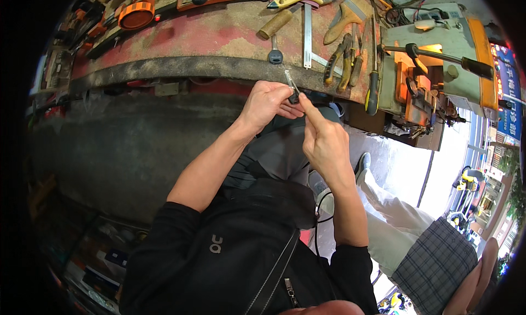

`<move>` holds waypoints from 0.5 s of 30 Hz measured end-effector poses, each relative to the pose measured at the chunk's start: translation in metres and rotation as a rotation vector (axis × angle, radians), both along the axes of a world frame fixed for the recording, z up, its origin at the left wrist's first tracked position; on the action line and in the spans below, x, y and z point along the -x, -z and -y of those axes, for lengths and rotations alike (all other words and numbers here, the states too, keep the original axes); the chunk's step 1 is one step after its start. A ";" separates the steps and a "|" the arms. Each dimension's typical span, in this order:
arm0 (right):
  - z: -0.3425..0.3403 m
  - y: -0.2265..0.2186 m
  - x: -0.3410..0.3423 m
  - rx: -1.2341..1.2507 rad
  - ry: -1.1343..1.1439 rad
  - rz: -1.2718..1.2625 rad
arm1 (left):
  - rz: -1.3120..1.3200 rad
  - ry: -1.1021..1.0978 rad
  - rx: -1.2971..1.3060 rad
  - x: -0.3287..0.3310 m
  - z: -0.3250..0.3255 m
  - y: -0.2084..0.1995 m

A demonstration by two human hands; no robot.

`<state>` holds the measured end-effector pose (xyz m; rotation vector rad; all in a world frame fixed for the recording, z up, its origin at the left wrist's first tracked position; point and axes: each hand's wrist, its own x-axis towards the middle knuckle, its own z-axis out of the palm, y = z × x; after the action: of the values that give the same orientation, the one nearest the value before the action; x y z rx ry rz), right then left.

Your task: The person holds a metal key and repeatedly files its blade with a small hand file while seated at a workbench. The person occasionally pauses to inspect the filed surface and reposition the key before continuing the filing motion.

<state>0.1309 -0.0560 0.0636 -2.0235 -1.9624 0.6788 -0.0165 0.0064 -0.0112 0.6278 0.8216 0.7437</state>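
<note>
My left hand (266,104) is closed on a key (291,80) with a black head and a silver blade. It is held just off the bench's front edge, blade pointing away from me. My right hand (327,145) meets it from the right, index fingertip against the black head and the other fingers curled; its thumb is hidden. Beyond them a second black-headed key (275,56) lies on the worn red workbench (219,41).
Pliers (345,60), a screwdriver (372,90), a metal ruler (307,38) and brushes (345,22) lie on the bench. A grey-green machine (460,68) stands at right, an orange tool (136,13) at far left. A person in a plaid garment (438,263) is close on my right.
</note>
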 end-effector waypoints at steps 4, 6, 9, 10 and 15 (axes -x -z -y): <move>-0.013 0.000 0.003 -0.129 -0.082 -0.019 | -0.021 0.000 0.010 0.001 -0.003 -0.001; -0.010 -0.007 0.002 -0.078 -0.013 -0.129 | -0.030 0.022 0.002 0.001 -0.003 0.000; -0.001 -0.017 0.000 0.064 0.024 -0.128 | -0.013 0.019 -0.021 0.001 -0.001 0.001; 0.000 -0.017 0.000 0.182 0.073 -0.065 | -0.028 0.016 -0.009 0.000 0.000 0.002; -0.017 0.003 -0.001 -0.104 -0.040 -0.131 | -0.057 -0.013 -0.032 0.000 -0.001 0.000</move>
<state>0.1322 -0.0389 0.0602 -1.8359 -1.9261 0.6842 -0.0168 0.0077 -0.0112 0.6752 0.8688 0.7550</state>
